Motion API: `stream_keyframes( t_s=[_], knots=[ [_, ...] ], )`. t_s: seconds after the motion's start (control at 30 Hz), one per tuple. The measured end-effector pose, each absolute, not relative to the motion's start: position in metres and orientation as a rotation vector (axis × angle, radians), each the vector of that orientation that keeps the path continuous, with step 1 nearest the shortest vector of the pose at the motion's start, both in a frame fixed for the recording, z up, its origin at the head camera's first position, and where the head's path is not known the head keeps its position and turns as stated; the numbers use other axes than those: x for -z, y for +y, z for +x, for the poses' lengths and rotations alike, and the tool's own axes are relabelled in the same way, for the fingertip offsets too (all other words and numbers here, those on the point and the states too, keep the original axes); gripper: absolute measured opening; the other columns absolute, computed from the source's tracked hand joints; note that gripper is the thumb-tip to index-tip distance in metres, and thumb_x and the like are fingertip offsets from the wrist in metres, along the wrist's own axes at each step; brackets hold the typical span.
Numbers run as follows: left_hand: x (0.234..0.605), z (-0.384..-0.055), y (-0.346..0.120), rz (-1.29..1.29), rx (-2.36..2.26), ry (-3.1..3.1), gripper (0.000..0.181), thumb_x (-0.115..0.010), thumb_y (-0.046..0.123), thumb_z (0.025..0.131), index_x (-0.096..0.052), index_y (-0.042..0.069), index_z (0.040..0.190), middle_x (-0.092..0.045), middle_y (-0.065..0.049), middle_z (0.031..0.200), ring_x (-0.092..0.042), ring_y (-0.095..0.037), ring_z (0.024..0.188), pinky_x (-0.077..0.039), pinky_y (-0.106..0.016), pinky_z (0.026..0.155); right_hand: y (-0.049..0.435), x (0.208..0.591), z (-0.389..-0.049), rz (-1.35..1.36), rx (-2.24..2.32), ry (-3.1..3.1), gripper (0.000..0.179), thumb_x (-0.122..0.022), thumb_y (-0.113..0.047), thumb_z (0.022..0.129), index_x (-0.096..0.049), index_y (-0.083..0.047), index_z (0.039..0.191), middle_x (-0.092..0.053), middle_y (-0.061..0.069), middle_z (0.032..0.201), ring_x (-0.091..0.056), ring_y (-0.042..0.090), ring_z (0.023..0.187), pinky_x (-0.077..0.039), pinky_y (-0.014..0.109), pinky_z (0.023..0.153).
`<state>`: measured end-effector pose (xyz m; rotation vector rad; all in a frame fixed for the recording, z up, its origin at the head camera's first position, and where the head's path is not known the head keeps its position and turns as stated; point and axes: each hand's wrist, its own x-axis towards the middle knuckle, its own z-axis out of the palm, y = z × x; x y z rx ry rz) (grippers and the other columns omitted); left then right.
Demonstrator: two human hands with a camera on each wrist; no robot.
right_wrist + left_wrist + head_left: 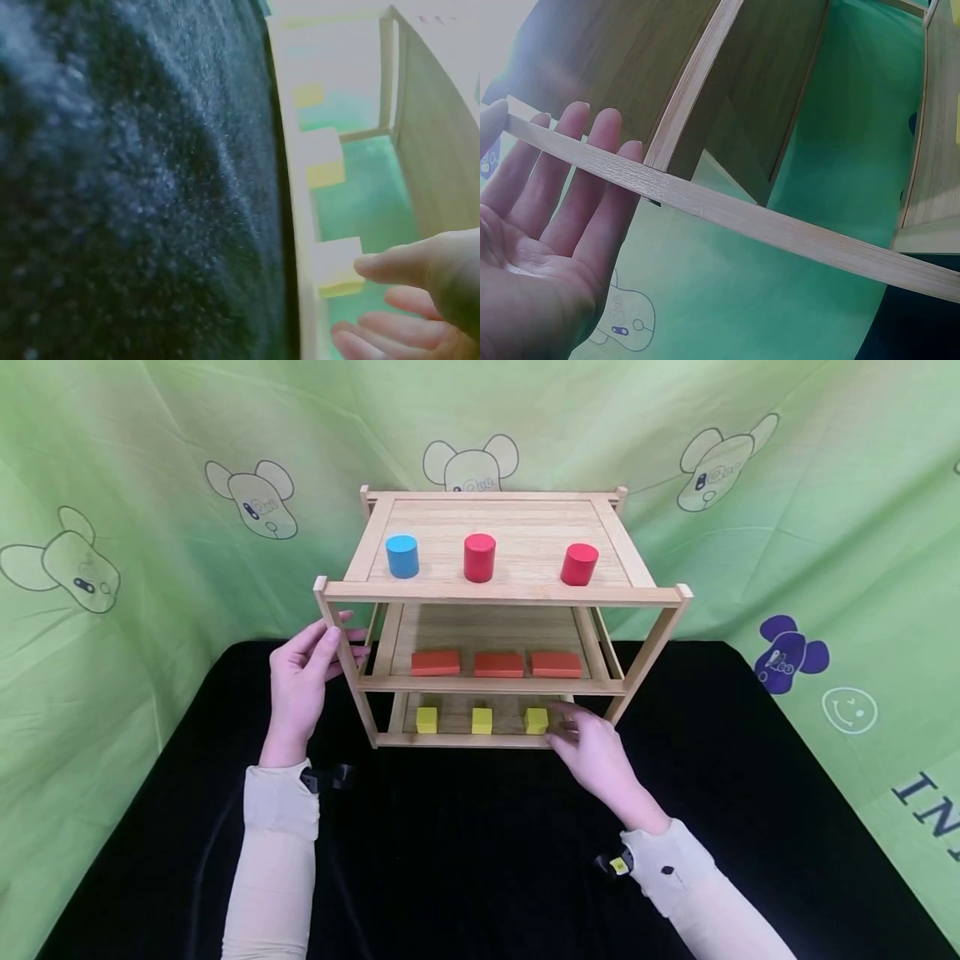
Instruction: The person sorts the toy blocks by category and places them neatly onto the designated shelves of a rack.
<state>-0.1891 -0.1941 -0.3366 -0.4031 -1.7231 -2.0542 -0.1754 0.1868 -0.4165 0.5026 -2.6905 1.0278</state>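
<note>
A three-tier wooden shelf (510, 685) stands on black cloth. My left hand (300, 672) holds its left front post (727, 217), thumb in front and fingers extended behind. At the lowest tier's right end, my right hand (600, 760) is beside the right yellow cube (536, 721). Its thumb tip (369, 265) is at that cube's corner, with the other fingers spread apart from it; whether the thumb touches is unclear. Two more yellow cubes, the middle one (482, 721) and the left one (427, 720), stand in the same row.
The top tier bears a blue cylinder (402, 557) and two red cylinders, one central (479, 558) and one right (579, 565). Three red-orange blocks (498, 666) line the middle tier's front. Behind the shelf hangs a green printed curtain (555, 427). Black cloth (465, 852) spreads in front.
</note>
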Motion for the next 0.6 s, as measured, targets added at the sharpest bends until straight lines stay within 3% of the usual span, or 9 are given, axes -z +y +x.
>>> stream_keyframes(
  t_s=[0.33,0.5,0.6],
  knots=[
    [0.337,-0.187,-0.194,-0.409,2.029,-1.742,0.037,-0.062,0.021,0.104,-0.066,-0.007,0.127,-0.075,-0.017,0.103,-0.074,-0.03,0.086,-0.061,-0.041,0.081,0.191,0.378,-0.138,0.601,-0.925,-2.567,0.034,-0.081,-0.016,0.089,-0.074,-0.007,0.12,-0.073,0.01,0.116,-0.071,0.031,0.098,-0.06,0.047,0.077],
    [0.338,-0.188,-0.194,-0.422,2.002,-1.75,0.038,-0.061,0.02,0.105,-0.065,-0.009,0.128,-0.074,-0.017,0.104,-0.074,-0.03,0.086,-0.061,-0.04,0.082,0.194,0.344,-0.121,0.607,-0.892,-2.471,0.033,-0.084,-0.016,0.086,-0.077,-0.012,0.118,-0.075,-0.003,0.111,-0.068,0.014,0.09,-0.052,0.027,0.072],
    [0.337,-0.188,-0.194,-0.423,2.011,-1.746,0.036,-0.061,0.02,0.105,-0.066,-0.007,0.127,-0.074,-0.017,0.104,-0.074,-0.031,0.086,-0.061,-0.04,0.082,0.198,0.326,-0.111,0.604,-0.916,-2.384,0.036,-0.086,-0.011,0.083,-0.078,-0.013,0.117,-0.075,-0.006,0.109,-0.068,0.013,0.092,-0.049,0.017,0.08]
  ],
)
